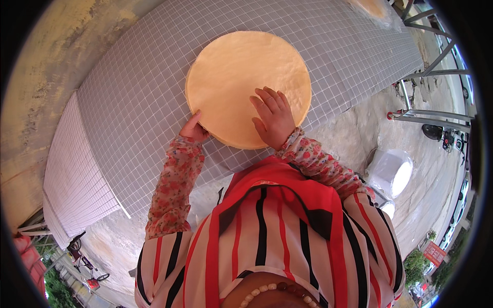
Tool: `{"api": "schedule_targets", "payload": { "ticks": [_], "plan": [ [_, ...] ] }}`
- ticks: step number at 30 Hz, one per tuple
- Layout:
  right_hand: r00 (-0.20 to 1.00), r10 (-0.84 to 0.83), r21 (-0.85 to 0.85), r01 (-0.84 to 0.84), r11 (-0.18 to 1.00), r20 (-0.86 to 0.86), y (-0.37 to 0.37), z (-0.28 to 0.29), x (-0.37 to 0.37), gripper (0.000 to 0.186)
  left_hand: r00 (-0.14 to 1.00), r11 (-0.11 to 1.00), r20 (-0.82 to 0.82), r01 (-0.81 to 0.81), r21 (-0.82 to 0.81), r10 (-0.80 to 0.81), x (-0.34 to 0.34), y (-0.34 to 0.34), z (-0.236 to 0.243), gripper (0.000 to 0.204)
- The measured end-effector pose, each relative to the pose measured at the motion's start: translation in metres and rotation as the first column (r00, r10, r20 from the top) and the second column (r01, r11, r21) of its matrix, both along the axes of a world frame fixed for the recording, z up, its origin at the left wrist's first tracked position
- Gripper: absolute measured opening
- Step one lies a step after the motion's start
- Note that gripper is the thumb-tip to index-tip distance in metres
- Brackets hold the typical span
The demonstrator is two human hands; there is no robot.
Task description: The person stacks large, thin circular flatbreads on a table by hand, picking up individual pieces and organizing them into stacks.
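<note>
A large, round, pale-yellow slab [241, 77] lies on a grey table covering [144, 102] with a white grid. It looks like a stack of thin flatbreads, though I cannot make out separate layers. My left hand [194, 128] grips the slab's near left edge, thumb on top and the other fingers mostly hidden at its side. Over the slab's right part, my right hand [276, 117] is spread with fingers apart and holds nothing. Whether its fingertips touch the surface I cannot tell. Floral sleeve covers reach both wrists.
A stained wall [61, 66] runs along the table's far left side. Something in clear plastic [372, 10] sits at the far right of the table. A plastic-covered white container [391, 172] stands on the concrete floor to the right, near metal frame legs [431, 114].
</note>
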State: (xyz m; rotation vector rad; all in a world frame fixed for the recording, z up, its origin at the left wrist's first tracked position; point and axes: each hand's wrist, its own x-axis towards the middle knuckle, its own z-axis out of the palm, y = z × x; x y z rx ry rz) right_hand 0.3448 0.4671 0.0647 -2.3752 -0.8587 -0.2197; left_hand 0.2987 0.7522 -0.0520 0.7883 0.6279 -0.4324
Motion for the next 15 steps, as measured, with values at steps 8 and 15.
{"api": "schedule_targets", "payload": {
  "ticks": [8,15],
  "plan": [
    [0.965,0.190,-0.051,-0.202,0.978,-0.178,0.069,-0.005,-0.032,0.067,0.976,0.984,0.213,0.073,-0.160,-0.038,-0.010,-0.022,0.044,0.068],
    [0.996,0.073,-0.336,-0.083,0.938,-0.042,0.090,-0.015,-0.041,0.069,0.967,0.947,0.256,0.061,-0.317,0.023,-0.011,-0.020,0.061,0.076]
  ]
}}
